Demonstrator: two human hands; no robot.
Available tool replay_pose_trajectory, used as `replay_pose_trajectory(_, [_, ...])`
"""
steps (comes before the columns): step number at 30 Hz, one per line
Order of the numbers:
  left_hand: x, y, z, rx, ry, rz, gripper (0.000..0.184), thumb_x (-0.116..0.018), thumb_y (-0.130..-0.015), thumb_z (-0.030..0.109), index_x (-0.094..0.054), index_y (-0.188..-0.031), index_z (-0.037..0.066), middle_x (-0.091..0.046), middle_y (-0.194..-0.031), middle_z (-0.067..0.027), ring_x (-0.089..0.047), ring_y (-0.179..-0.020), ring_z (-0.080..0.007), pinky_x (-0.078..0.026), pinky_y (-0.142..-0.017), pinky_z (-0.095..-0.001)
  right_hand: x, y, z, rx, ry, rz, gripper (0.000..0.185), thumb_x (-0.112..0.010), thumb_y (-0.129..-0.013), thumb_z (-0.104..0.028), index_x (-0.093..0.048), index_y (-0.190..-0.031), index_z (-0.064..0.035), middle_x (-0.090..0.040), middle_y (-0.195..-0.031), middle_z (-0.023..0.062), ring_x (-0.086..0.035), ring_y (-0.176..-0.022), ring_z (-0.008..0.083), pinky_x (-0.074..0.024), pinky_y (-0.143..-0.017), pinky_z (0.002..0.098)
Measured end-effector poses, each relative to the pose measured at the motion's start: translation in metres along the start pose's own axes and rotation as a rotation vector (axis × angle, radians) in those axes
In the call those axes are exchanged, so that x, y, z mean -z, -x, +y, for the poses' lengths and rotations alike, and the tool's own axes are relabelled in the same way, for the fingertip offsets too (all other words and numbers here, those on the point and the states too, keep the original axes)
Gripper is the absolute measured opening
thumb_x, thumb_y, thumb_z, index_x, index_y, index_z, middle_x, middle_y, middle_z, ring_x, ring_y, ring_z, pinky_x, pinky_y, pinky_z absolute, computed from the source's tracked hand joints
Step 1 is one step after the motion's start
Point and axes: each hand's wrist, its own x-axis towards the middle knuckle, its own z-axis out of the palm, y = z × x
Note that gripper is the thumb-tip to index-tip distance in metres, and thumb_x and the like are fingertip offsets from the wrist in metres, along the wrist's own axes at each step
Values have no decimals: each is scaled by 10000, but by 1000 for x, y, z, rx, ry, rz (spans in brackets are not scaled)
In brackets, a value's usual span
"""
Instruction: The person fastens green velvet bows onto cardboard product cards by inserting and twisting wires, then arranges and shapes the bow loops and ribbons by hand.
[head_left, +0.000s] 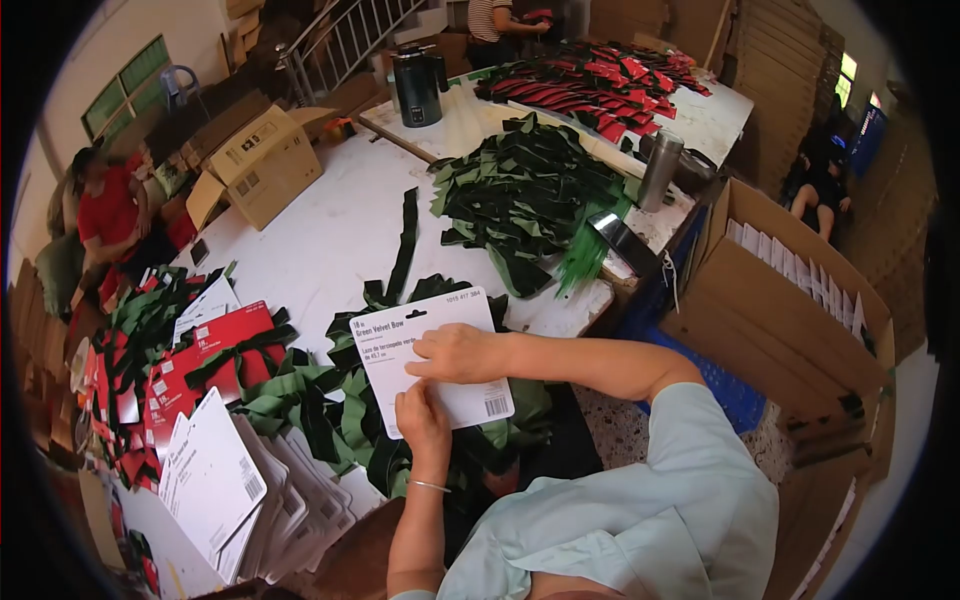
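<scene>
A white backing card (455, 310) printed "Green Velvet Bow" faces up in front of me, over a pile of green velvet bows (350, 420). My right hand (460, 353) lies across the card with curled fingers, their tips at its middle. Just below, my left hand (423, 420), with a bangle on its wrist, pinches at the same spot. Whatever is between the fingertips is too small or hidden to make out. To the left stand stacked white cards (215, 480), and red cards (205, 365) with green bows lie beyond them.
A big heap of green velvet strips (530, 190) lies ahead on the white table (320, 200). Near it are a steel tumbler (660, 172), a dark kettle (416, 88) and a green-bristled brush (590, 245). An open carton of cards (790, 290) stands right. Other people are farther off.
</scene>
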Motion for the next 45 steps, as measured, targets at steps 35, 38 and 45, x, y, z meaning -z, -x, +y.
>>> replay_pose_trajectory(35, [-2, 0, 0, 60, 49, 44, 139, -632, -794, -40, -619, -918, 21, -570, -737, -138, -546, -670, -321, -450, -596, -423, -5, -1, 6, -31, -25, 2, 186, -642, -821, -202, -544, -706, -94, -546, -655, 58, -575, -628, 252, -461, -568, 389])
replay_pose_trajectory(38, [-5, 1, -3, 16, 23, 58, 139, -624, -784, -41, -620, -910, 18, -565, -727, -143, -542, -668, -321, -451, -597, -428, -29, 0, -11, -253, 59, 27, 208, -636, -833, -208, -552, -679, -96, -577, -625, 68, -586, -585, 265, -458, -560, 402])
replay_pose_trajectory(45, [-2, 0, -2, -24, -7, 51, 161, -602, -778, -46, -623, -924, 18, -574, -737, -141, -548, -686, -326, -456, -613, -430, -44, 4, -10, -286, 75, 57, 242, -674, -808, -249, -552, -666, -96, -562, -606, 77, -570, -560, 288, -449, -544, 421])
